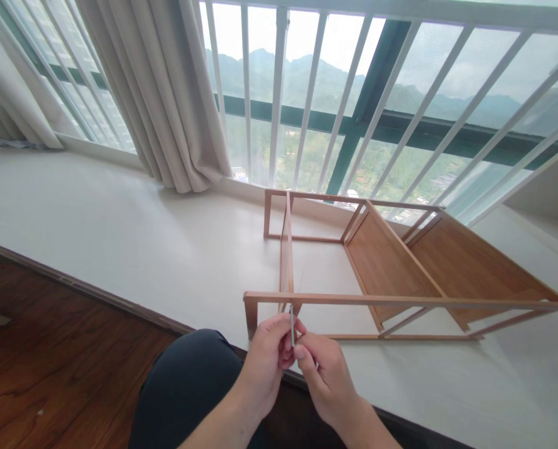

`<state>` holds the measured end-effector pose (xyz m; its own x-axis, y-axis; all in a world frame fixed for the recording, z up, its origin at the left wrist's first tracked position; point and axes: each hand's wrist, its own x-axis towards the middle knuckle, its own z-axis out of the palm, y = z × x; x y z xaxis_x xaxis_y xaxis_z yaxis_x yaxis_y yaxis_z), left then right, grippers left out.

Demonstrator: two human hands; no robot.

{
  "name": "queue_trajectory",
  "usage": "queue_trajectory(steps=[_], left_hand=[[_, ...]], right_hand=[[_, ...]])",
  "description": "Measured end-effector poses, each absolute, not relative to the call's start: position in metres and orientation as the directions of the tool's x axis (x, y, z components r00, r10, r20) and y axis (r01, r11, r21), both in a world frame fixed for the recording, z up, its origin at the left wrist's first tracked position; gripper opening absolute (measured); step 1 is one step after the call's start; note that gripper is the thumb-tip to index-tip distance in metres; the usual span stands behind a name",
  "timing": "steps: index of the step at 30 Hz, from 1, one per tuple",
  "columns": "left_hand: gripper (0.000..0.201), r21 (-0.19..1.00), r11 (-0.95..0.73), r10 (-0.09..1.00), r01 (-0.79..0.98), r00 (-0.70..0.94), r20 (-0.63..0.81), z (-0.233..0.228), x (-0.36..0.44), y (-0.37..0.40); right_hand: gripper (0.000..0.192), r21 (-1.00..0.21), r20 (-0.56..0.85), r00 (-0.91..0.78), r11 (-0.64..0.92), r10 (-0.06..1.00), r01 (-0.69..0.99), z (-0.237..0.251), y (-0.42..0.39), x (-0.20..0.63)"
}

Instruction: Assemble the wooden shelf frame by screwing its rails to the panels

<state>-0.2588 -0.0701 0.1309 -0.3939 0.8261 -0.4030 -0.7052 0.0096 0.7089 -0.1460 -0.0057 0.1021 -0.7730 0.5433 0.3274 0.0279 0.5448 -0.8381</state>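
Observation:
A wooden shelf rack (363, 300) lies on its side on the white ledge, with its near rail just above my hands. A thin metal rod (293, 327), which looks like a hex key, stands nearly upright between my fingers. Its top end is at the near rail, by the joint with a cross board (286, 249). The fingers of my left hand (270, 349) are closed around the rod from the left. My right hand (323, 368) pinches near its lower end with thumb and forefinger. Some fingertips are hidden behind the rod and each other.
The rack rests on a white window ledge (190, 249), whose dark front edge drops to a wooden floor (63, 362). White bars (309, 93) and a beige curtain (160, 93) stand behind. My dark-clothed knee (190, 386) is against the ledge at lower left.

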Motion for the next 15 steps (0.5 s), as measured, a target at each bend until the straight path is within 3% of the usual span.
queue_trajectory(steps=[5, 10, 15], left_hand=[[0.039, 0.680, -0.020, 0.848, -0.733, -0.373, -0.376, 0.133, -0.260, -0.069], [0.039, 0.658, -0.101, 0.809, -0.746, -0.446, -0.382, 0.132, -0.259, -0.070], [0.040, 0.701, -0.214, 0.778, -0.680, -0.553, -0.299, 0.134, -0.257, -0.071]], right_hand=[[0.030, -0.841, 0.303, -0.737, 0.534, 0.604, 0.092, 0.109, 0.004, -0.148], [0.025, -0.730, 0.455, -0.702, 0.681, 0.547, 0.058, 0.114, 0.001, -0.156], [0.021, -0.651, 0.571, -0.662, 0.759, 0.486, -0.003, 0.121, -0.006, -0.162]])
